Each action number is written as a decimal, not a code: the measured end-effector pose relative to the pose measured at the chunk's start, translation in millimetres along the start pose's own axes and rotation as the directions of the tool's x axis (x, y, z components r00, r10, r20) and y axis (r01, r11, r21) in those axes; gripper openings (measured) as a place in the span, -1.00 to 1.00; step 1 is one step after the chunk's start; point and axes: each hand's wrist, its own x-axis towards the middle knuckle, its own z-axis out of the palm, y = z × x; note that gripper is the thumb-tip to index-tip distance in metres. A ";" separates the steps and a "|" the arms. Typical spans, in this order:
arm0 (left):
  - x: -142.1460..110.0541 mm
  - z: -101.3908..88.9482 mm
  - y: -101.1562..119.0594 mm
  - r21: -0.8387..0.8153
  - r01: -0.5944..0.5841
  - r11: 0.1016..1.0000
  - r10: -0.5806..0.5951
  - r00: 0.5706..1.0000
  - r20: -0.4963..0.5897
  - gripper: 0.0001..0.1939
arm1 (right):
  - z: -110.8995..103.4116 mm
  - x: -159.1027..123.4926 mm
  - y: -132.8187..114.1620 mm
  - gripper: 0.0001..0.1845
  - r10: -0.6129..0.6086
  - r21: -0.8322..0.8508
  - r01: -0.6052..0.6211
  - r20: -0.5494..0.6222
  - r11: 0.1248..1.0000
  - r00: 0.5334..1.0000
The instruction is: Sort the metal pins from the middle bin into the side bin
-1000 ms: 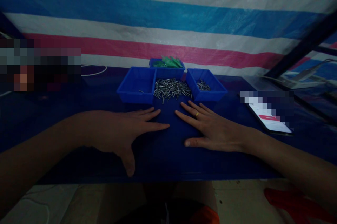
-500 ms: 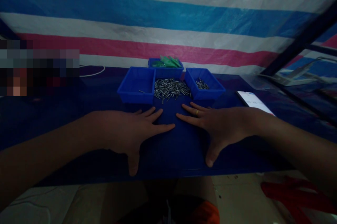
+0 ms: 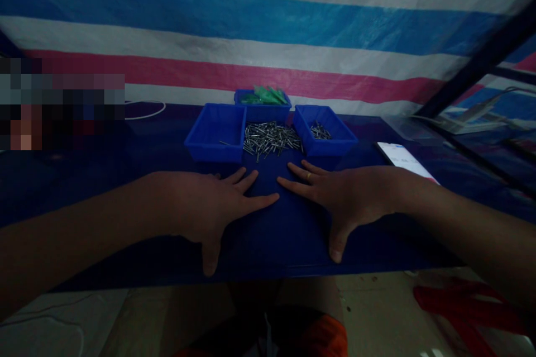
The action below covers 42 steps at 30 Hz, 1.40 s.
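Observation:
My left hand [image 3: 209, 200] rests on the blue table [image 3: 268, 245] with its fingers spread and nothing in it. My right hand [image 3: 335, 195], a ring on one finger, lies opposite it, fingers also apart and holding nothing. Beyond the fingertips is a loose pile of metal screws or pins [image 3: 270, 139]; their exact kind is too small to tell. A blue bin [image 3: 215, 153] left of the pile has a single metal piece inside. The blue bin [image 3: 333, 147] on the right contains a small heap of similar pieces [image 3: 320, 132].
Behind the pile stands another blue bin [image 3: 263, 113] with green plastic packets [image 3: 268, 94]. A lit phone [image 3: 406, 161] lies beyond my right wrist. A white cable [image 3: 146, 111] is at the back left. Striped sheeting [image 3: 268, 22] hangs behind the table.
The view has shifted very slightly, and things sit a little higher in it. Both hands stay spread on the table; the bins and pile look the same.

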 end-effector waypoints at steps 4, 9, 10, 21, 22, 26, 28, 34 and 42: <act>-2.9 -5.2 6.1 0.025 0.021 0.999 -0.022 0.999 0.036 0.38 | -0.9 2.4 -4.0 0.38 0.016 -0.055 -0.014 0.033 0.998 0.999; -5.1 -10.5 11.9 0.070 0.055 0.996 -0.062 0.993 0.103 0.37 | -5.5 4.6 -12.3 0.46 0.093 -0.122 -0.077 0.130 0.990 0.987; -5.2 -10.5 11.7 0.070 0.057 0.996 -0.064 0.992 0.107 0.37 | -6.1 4.6 -12.8 0.45 0.074 -0.128 -0.059 0.119 0.990 0.990; -3.3 -7.4 7.9 0.060 0.040 0.997 -0.045 0.996 0.082 0.37 | -9.9 6.5 -19.9 0.46 0.136 -0.053 -0.131 0.111 0.990 0.984; -3.2 -7.6 8.2 0.058 0.043 0.997 -0.048 0.996 0.082 0.38 | -11.6 7.0 -22.4 0.46 0.163 -0.068 -0.154 0.151 0.986 0.975; -2.2 -6.3 7.3 0.036 0.049 0.998 -0.052 0.996 0.076 0.40 | -19.1 9.6 -33.3 0.48 0.223 -0.099 -0.204 0.269 0.974 0.937; -2.4 -6.3 6.9 0.031 0.044 0.999 -0.046 0.996 0.078 0.40 | -21.1 10.2 -36.6 0.47 0.251 -0.126 -0.223 0.287 0.967 0.925; -6.0 -8.8 7.9 0.029 0.043 0.999 -0.045 0.995 0.084 0.36 | -16.6 6.8 -30.9 0.46 0.231 -0.113 -0.211 0.211 0.971 0.950; -2.6 3.6 -13.3 -0.011 -0.016 1.000 0.014 0.984 -0.178 -0.06 | -3.5 -7.3 -21.2 0.19 0.194 -0.123 -0.195 -0.023 0.973 0.981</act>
